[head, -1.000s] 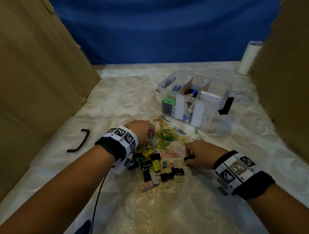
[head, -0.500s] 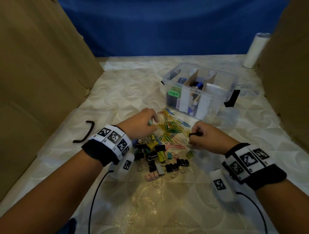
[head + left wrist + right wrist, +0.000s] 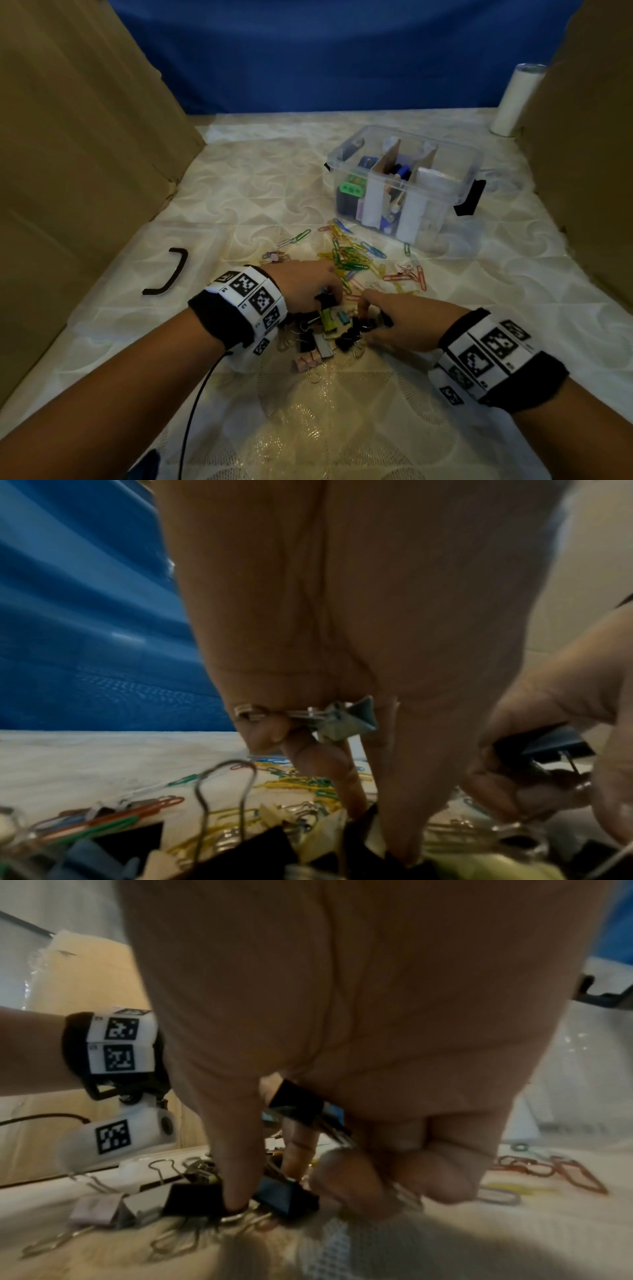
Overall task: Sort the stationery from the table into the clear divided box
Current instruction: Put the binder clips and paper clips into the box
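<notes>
A pile of binder clips lies on the cloth just in front of me, with loose coloured paper clips beyond it. My left hand reaches into the pile; a grey-blue binder clip is tucked under its curled fingers. My right hand keeps one black binder clip against its palm while thumb and finger pinch another black binder clip in the pile. The clear divided box stands beyond the paper clips, right of centre, with items in its compartments.
Cardboard walls close in the left and right sides, and a blue backdrop the far end. A black handle piece lies on the cloth at left. A white roll stands far right. A cable runs from my left wrist.
Both hands have drawn back from the paper clips toward me and dropped onto the binder clip pile. The right hand still carries its black clip.
</notes>
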{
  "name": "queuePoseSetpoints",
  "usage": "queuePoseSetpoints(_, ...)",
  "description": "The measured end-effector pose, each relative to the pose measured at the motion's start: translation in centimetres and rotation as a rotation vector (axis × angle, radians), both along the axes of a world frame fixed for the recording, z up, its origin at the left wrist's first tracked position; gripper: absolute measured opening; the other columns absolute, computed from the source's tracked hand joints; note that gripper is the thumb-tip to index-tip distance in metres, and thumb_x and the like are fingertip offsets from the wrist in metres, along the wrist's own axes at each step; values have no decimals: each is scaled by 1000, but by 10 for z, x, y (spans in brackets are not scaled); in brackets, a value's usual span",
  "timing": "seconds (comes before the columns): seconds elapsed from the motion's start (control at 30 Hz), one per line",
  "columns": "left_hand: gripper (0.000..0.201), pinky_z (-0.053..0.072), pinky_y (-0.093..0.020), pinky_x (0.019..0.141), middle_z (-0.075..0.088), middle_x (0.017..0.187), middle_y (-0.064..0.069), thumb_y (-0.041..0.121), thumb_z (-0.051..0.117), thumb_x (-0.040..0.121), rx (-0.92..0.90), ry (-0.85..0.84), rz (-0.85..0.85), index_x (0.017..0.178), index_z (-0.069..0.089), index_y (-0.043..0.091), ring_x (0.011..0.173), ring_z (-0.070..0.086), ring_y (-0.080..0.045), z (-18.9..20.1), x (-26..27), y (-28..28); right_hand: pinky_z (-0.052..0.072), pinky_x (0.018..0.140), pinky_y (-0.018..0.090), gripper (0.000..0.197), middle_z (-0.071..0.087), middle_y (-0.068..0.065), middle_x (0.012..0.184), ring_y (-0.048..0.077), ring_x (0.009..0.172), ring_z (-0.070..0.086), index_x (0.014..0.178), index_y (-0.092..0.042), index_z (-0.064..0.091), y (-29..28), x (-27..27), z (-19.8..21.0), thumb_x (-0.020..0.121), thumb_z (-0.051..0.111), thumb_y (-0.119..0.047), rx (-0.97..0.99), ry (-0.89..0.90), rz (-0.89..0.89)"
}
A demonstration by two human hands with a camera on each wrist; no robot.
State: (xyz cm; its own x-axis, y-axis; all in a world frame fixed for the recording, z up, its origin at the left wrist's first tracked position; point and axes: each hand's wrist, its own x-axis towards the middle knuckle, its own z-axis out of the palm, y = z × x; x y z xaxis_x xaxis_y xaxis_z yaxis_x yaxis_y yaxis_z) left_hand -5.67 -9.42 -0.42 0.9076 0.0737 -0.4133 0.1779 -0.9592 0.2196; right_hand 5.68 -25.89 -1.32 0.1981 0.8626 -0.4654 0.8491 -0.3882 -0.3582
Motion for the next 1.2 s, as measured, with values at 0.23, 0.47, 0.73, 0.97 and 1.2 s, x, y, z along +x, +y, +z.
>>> queuePoseSetpoints(0.23,23,50,-39,86,60,107,2,22,72,77,-40,-165,128,96,59,22,97,57,-19,-6,-2,10,37,67,29,13,51,-2,92,16,82,48,96,-21,45,3,2,-7,95,52,-31,152,49,-80)
queuePoseSetpoints(0.47,17,33,-18,57,55,91,1,26,58,91,-131,-242,227,93,42,21,70,44,-12,3,-12,12,45,56,32,19,55,-2,67,13,51,53,78,-16,44,4,23,-6,94,54,-17,396,433,-404)
queuePoseSetpoints(0.73,36,36,-31,69,59,107,-8,40,46,96,-26,-38,209,118,46,12,85,51,-22,7,-10,-15,36,57,30,8,49,4,72,18,58,44,102,-18,47,11,35,11,96,43,-14,644,286,-525)
queuePoseSetpoints(0.97,56,43,-36,71,56,94,-11,53,62,82,112,126,177,108,55,4,88,55,-28,0,-2,-27,40,76,28,12,54,10,114,20,87,50,102,-24,50,35,104,86,92,43,-22,1078,59,-777)
queuePoseSetpoints(1.2,48,39,-34,66,50,85,-5,48,63,82,65,103,228,101,59,4,78,49,-23,1,0,-25,36,104,40,40,34,21,143,38,124,45,134,-7,40,75,169,98,96,43,-16,481,-233,-852)
